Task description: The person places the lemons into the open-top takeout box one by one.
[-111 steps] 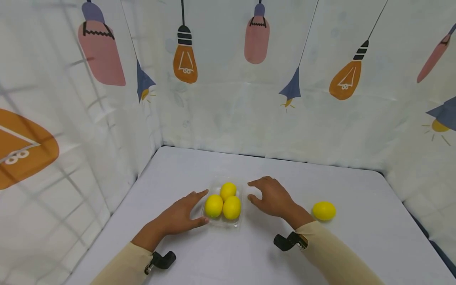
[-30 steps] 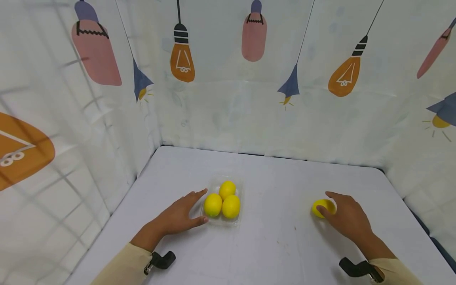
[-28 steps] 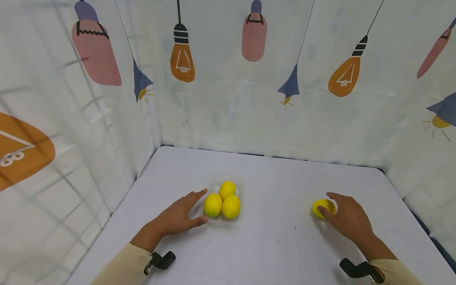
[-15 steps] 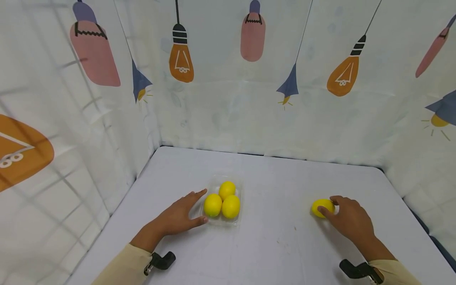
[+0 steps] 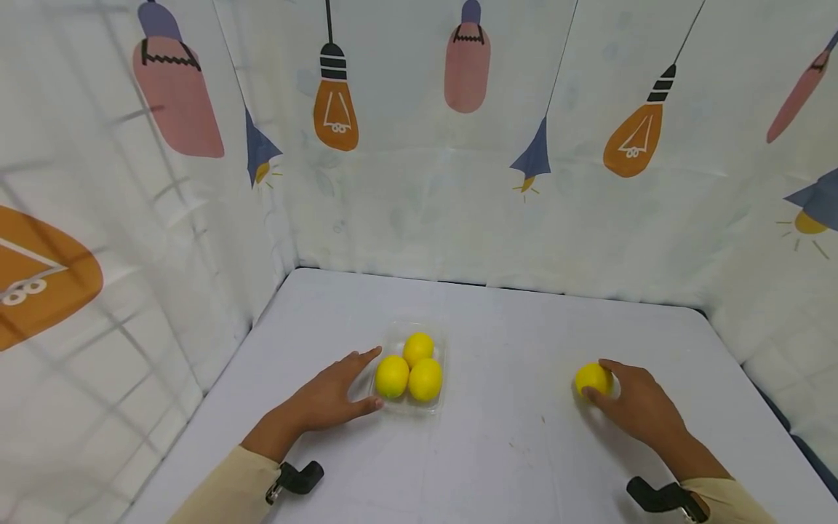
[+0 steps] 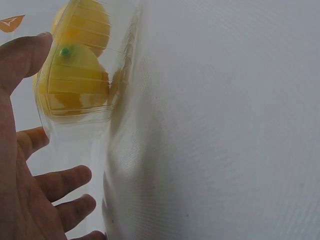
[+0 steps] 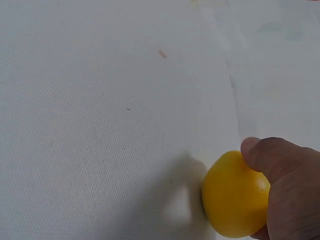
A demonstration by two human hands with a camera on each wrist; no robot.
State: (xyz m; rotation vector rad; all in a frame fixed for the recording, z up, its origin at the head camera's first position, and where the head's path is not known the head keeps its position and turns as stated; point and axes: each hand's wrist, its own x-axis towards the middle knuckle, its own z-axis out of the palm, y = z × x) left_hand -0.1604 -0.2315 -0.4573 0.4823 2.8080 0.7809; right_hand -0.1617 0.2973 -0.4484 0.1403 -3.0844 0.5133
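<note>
Toward the right of the table in the head view, my right hand point(image 5: 641, 404) pinches a yellow lemon point(image 5: 593, 379) between thumb and fingers. The right wrist view shows the thumb point(image 7: 270, 152) on this lemon point(image 7: 235, 197), with a fingertip at its lower side. A clear plastic container point(image 5: 412, 410) further left holds three lemons point(image 5: 425, 380). My left hand point(image 5: 327, 397) is spread along the container's left side, its fingers extended. In the left wrist view its thumb point(image 6: 27, 57) is right at the container's rim.
A white cloth covers the table point(image 5: 497, 327). Behind and at the sides hangs a white curtain point(image 5: 419, 211) printed with lamps. Small crumbs point(image 5: 542, 420) lie in the table's middle. Black camera mounts point(image 5: 657, 496) sit on both wrists.
My right hand has moved from beside the container over to the lone lemon, and its fingers have closed on it. The lemon has turned slightly. My left hand stays beside the container.
</note>
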